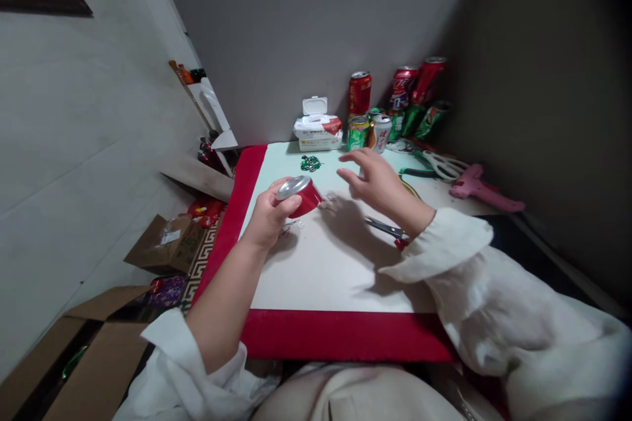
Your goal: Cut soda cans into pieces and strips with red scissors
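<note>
My left hand [270, 212] grips a cut red can piece [307, 200] with its silver round end facing up and tilted; the thumb presses on its red side. To the right, my right hand [371, 181] is raised over the white sheet [316, 270], fingers apart and holding nothing. Scissors [385, 227] with red handles lie partly under the right forearm. Behind the can piece sits a small pile of green pieces [310, 163]. Thin scraps [291, 227] lie on the sheet beneath my left hand.
A wipes pack [318, 131] stands at the back, beside several drink cans [359, 92]. A pink glue gun [486, 189] with a pale cord and green-handled pliers [419, 173] lie at the right. Red cloth [345, 335] borders the sheet. Cardboard boxes [165, 247] are at the lower left.
</note>
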A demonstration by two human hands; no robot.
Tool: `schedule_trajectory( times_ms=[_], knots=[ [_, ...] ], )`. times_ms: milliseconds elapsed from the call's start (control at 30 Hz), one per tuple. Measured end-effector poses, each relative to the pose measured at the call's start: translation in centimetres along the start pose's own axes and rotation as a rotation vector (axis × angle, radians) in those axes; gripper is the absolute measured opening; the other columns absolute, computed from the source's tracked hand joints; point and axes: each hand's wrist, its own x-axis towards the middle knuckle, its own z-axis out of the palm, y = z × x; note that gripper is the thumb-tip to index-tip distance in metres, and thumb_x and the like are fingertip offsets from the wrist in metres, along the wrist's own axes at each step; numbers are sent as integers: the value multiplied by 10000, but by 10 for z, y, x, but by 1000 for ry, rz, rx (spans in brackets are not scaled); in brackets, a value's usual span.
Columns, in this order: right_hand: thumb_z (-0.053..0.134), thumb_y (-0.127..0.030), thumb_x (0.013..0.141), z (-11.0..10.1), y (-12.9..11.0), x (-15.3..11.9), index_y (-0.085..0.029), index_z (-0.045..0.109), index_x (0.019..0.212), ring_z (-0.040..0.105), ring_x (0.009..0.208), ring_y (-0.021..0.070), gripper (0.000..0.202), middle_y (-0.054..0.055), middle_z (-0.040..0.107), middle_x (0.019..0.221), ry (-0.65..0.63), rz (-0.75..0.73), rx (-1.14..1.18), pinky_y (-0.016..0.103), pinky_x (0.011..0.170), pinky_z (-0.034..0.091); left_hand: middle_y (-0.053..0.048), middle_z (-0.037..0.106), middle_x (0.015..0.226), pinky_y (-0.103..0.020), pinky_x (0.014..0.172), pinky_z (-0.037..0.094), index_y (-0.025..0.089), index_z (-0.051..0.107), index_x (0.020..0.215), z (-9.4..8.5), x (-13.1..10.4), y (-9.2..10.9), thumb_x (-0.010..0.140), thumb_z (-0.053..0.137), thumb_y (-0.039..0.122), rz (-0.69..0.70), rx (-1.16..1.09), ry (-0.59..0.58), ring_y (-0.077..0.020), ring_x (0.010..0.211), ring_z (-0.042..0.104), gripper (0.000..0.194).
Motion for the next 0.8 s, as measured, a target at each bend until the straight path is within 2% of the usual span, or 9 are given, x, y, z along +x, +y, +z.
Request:
schedule_trajectory(
  times_ms=[67,167,300,367,467,600,700,733,800],
  knots=[
    [660,-287,876,-11,23,4,-156,712,962,535,1126,395,165,192,676,1100,-76,102,-476,554,928,398,-87,714,1033,-307,872,485,131,718,1076,0,1,0,624,859,463,1,-1,35,-212,943,650,578],
    [587,-190,877,-22,36,1,-128,703,773,524,1042,386,168,196,694,899,-139,119,-577,512,864,352,-61,722,914,-299,782,489,132,717,1048,1,2,-2,651,837,488,-31,-4,64,-192,823,654,546],
    [544,-204,924,-28,2,-18,-177,722,856,517,1085,326,192,131,710,997,-190,-33,-522,473,914,290,-53,731,787,-300,706,501,134,737,955,2,5,-3,685,812,520,-65,-55,176,-184,717,662,477],
    [576,-223,928,-26,-23,-35,-211,736,958,538,1095,306,163,111,694,1051,-279,-202,-444,462,928,294,-62,744,787,-302,706,518,138,746,932,5,5,-2,685,818,523,-77,-99,221,-188,720,677,463],
    [546,-178,954,-15,-44,-64,-185,729,972,543,1152,306,184,141,664,1122,-372,-348,-379,471,964,316,-62,757,806,-291,713,531,149,754,914,9,3,-3,696,824,513,-98,-139,199,-182,731,686,429],
    [570,-252,983,-6,-43,-84,-177,721,982,554,1188,327,169,151,665,1168,-310,-370,-309,521,1002,338,-30,763,830,-267,755,527,175,765,934,15,-2,-8,703,831,478,-145,-188,120,-159,761,680,387],
    [658,-331,951,-14,-39,-81,-183,685,1002,586,1155,304,159,136,669,1172,-161,-310,-92,498,1008,397,-13,772,872,-256,806,525,198,775,941,19,-4,-7,675,857,473,-178,-259,100,-153,827,689,392],
    [683,-344,935,-18,-41,-78,-192,663,1074,587,1168,296,207,133,659,1204,-92,-268,7,484,1012,419,-9,774,875,-260,817,528,206,777,936,21,-5,-6,666,864,477,-183,-289,98,-158,845,693,392],
    [754,-371,876,-22,-46,-72,-224,558,1293,564,1237,291,483,136,605,1316,2,-141,208,468,1031,451,-6,780,889,-276,843,538,220,779,930,26,-7,-3,659,869,482,-179,-357,80,-176,885,704,387]
  ],
)
